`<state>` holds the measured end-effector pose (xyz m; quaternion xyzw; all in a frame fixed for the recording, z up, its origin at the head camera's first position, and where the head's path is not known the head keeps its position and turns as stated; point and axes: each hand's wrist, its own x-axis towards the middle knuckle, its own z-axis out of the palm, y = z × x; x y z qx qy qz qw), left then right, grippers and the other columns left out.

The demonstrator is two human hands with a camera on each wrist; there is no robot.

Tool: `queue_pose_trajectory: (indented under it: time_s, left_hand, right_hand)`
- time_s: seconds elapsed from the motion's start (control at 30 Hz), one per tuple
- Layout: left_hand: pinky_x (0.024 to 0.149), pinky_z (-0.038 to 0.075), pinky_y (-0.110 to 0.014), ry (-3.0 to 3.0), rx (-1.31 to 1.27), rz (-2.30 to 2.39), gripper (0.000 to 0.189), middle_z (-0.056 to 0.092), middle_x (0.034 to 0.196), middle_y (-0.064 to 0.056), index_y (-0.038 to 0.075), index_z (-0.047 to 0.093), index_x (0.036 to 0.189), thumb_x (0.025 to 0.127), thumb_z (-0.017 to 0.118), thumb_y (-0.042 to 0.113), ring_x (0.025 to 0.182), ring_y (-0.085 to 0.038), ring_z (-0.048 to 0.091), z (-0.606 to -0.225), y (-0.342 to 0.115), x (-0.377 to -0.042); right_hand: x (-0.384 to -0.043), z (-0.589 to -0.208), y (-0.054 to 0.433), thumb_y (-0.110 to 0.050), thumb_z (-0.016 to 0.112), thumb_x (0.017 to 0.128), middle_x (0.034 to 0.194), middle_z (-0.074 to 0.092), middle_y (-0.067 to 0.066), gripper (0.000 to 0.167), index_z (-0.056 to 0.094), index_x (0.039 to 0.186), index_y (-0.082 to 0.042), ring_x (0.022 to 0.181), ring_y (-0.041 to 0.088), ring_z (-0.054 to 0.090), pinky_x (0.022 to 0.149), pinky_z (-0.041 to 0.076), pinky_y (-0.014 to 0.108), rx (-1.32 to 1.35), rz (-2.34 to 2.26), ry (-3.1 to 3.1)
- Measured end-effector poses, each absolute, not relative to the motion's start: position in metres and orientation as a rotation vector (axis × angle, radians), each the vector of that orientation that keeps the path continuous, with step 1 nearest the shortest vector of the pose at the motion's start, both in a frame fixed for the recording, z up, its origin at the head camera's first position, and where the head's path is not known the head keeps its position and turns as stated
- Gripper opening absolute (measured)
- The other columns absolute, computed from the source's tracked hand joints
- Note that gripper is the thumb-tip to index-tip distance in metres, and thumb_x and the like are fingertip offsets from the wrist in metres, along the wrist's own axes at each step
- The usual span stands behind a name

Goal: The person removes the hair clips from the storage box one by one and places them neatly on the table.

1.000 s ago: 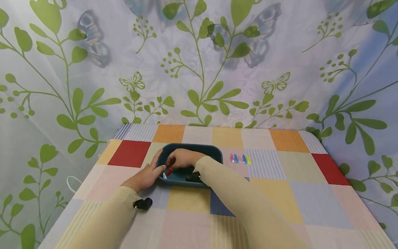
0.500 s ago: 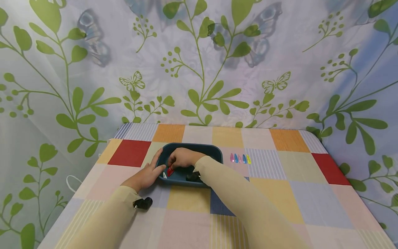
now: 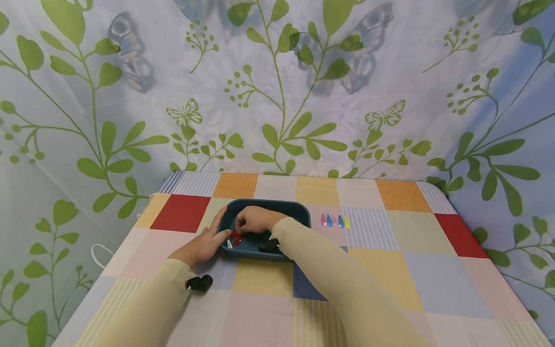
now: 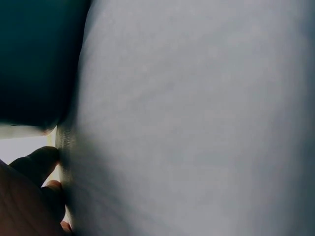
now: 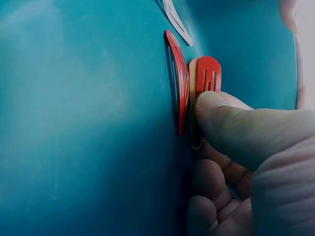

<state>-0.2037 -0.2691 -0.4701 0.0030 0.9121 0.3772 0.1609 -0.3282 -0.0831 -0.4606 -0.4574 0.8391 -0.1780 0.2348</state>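
Observation:
A dark teal tray point(image 3: 256, 251) stands on the table, and my right hand point(image 3: 256, 220) reaches into its left part. Between thumb and forefinger that hand pinches a red hair clip point(image 5: 210, 73), its lower part hidden by the thumb. A tan strip shows along its left side. Just left of it another red hair clip point(image 5: 179, 81) lies on the tray bottom. Beyond them is a white hair clip point(image 5: 177, 22), near the tray wall. My left hand point(image 3: 204, 245) rests with extended fingers on the tray's left rim; some fingers point(image 4: 44, 160) show outside the tray in the left wrist view.
Several hair clips, a pink one point(image 3: 323, 220) and a yellow one point(image 3: 347, 222) among them, lie in a row right of the tray. A patchwork cloth point(image 3: 373, 274) covers the table. Behind hangs a leaf-patterned curtain point(image 3: 277, 96); a white cable point(image 3: 99, 255) loops at the left edge.
The red clip has gone from slanting under my right fingers to lower in the tray, and two separate red clips now show. The right hand shifted slightly; the left hand stayed put.

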Motion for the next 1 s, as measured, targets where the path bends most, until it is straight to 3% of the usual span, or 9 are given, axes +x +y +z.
queue_pose_trajectory:
  time_s: [0.27,0.67,0.77,0.87,1.0]
  left_hand:
    - [0.124,0.003,-0.077,2.617,0.040,1.092,0.073,0.017,0.174,-0.024,0.038,-0.012,0.168,0.110,0.033,0.049,0.158,-0.060,0.000,-0.470,-0.269,-0.205]
    - [0.120,0.007,-0.082,2.596,-0.006,1.073,0.076,0.015,0.175,-0.023,0.041,-0.012,0.167,0.108,0.034,0.053,0.158,-0.061,-0.001,-0.468,-0.266,-0.205]
    - [0.120,0.007,-0.082,2.595,0.000,1.074,0.075,0.017,0.174,-0.025,0.039,-0.012,0.167,0.109,0.033,0.052,0.157,-0.063,-0.001,-0.468,-0.266,-0.205]
    - [0.120,0.007,-0.082,2.592,-0.003,1.075,0.074,0.017,0.174,-0.026,0.039,-0.013,0.167,0.110,0.033,0.051,0.157,-0.063,-0.002,-0.468,-0.267,-0.205]
    - [0.117,0.011,-0.085,2.591,-0.033,1.049,0.075,0.016,0.173,-0.028,0.042,-0.014,0.166,0.109,0.034,0.052,0.155,-0.065,-0.003,-0.470,-0.269,-0.205]
  right_hand:
    - [-0.328,-0.459,-0.081,-0.019,0.068,0.102,0.087,0.067,-0.009,0.010,0.077,0.099,-0.016,0.077,0.006,0.055,0.072,0.045,0.019,-1.238,-0.517,2.302]
    - [-0.332,-0.456,-0.077,-0.020,0.066,0.104,0.091,0.069,-0.006,0.010,0.075,0.102,-0.015,0.079,0.009,0.057,0.075,0.047,0.022,-1.183,-0.571,2.371]
    - [-0.334,-0.455,-0.074,-0.018,0.066,0.104,0.093,0.071,-0.004,0.013,0.076,0.110,-0.014,0.078,0.009,0.058,0.073,0.049,0.022,-1.162,-0.610,2.359]
    - [-0.336,-0.451,-0.071,-0.016,0.062,0.106,0.100,0.074,0.002,0.026,0.073,0.129,-0.011,0.074,0.010,0.062,0.070,0.052,0.023,-1.138,-0.659,2.313]
    - [-0.337,-0.441,-0.062,-0.013,0.052,0.108,0.129,0.073,0.008,0.041,0.063,0.147,-0.012,0.075,0.016,0.066,0.070,0.054,0.025,-1.077,-0.736,2.268]
